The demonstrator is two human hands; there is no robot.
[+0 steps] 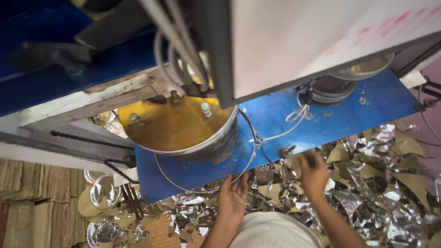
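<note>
Both hands work under the near edge of the blue press plate point(321, 124), left hand point(233, 198) spread flat, right hand point(313, 174) blurred, grip unclear, over the foil scraps point(367, 193), which look due for careful clearing.

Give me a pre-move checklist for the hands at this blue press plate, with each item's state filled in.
1. Left hand clear of the round die: ok, it rests at the front edge of the blue plate, below the die.
2. Right hand clear of the die: ok, it is over the foil and paper scraps, off to the side.
3. Right hand's grip: cannot tell, motion blur hides the fingers.
4. Scrap kept off the plate: not ok, it crowds the front edge.
5. White wire free of the die: ok, it lies loose on the plate.
</note>
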